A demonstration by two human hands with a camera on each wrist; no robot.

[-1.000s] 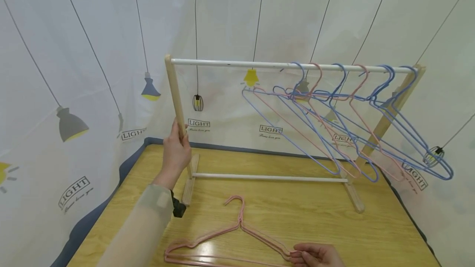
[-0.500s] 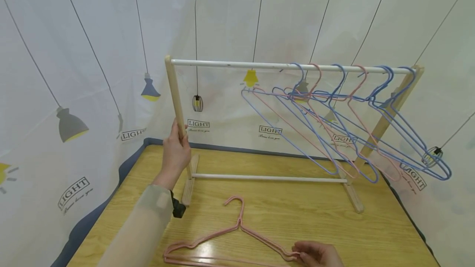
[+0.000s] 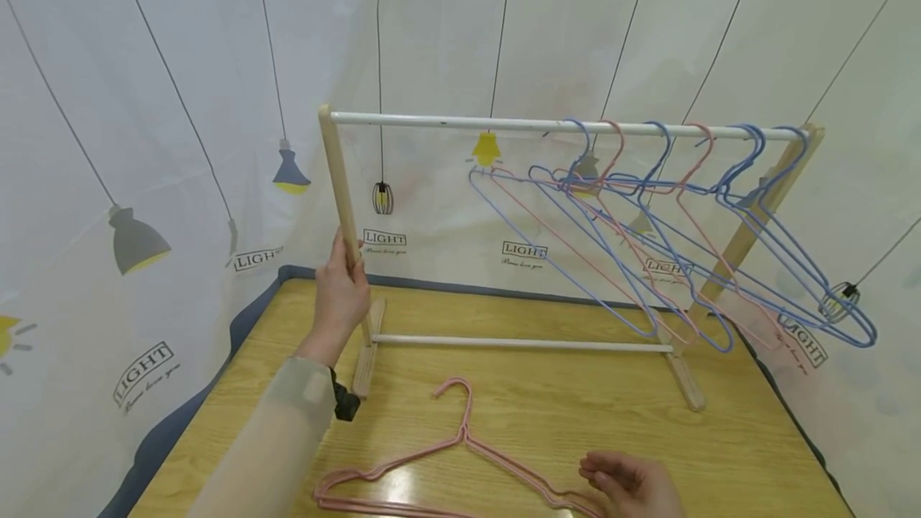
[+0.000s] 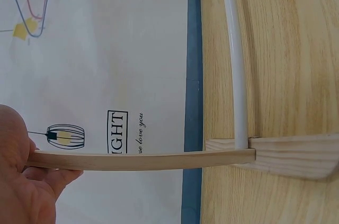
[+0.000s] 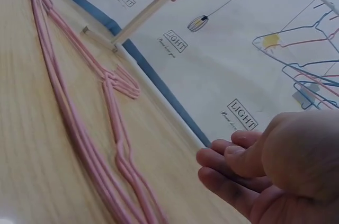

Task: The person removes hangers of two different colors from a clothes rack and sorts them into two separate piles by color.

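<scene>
My left hand (image 3: 341, 294) grips the left wooden post (image 3: 335, 182) of a clothes rack, its thumb on the near side. The left wrist view shows that post (image 4: 143, 161) running down to its wooden foot (image 4: 296, 155). Pink wire hangers (image 3: 465, 432) lie stacked on the table in front of the rack, hooks pointing to the left. Just right of their right-hand end is my right hand (image 3: 636, 486), fingers loosely bent and thumb near them. Nothing shows between those fingers in the right wrist view, where the pink hangers (image 5: 108, 77) lie apart from the hand.
From the right half of the rack's white top rail (image 3: 446, 121) hang several blue hangers (image 3: 757, 146) and pink hangers (image 3: 712, 144). A lower white rail (image 3: 518, 344) joins the feet just above the wooden table (image 3: 561, 414). Behind stands a lamp-printed cloth (image 3: 432, 22).
My right hand has let go of the pink hangers' right end and moved slightly right. The hangers' near bars have settled closer together. My left hand stays on the post.
</scene>
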